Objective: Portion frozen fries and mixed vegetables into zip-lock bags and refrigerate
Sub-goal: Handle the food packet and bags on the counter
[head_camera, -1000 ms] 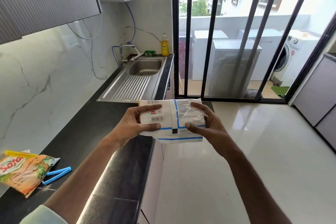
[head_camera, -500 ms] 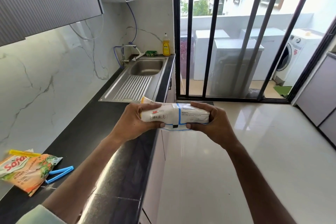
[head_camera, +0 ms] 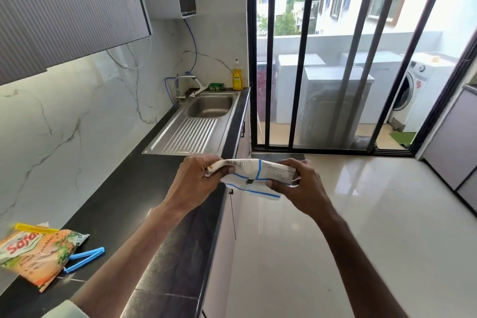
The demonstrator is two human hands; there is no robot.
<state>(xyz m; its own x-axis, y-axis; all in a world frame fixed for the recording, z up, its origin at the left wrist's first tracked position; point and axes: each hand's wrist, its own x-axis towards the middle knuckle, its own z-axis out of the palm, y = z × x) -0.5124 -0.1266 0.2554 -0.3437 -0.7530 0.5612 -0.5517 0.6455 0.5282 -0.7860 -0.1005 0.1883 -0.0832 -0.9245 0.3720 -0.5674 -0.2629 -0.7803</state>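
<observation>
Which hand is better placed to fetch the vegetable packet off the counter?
Probably left: the left hand is above the counter where the vegetable packet lies; the right hand is over the floor. Both grip the white packet.

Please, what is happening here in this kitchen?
A person grips a white, blue-lined packet with the left hand and the right hand, one at each end, over the edge of the dark counter. A mixed vegetables bag lies on that counter beside a blue clip. Portioning has not visibly begun.
</observation>
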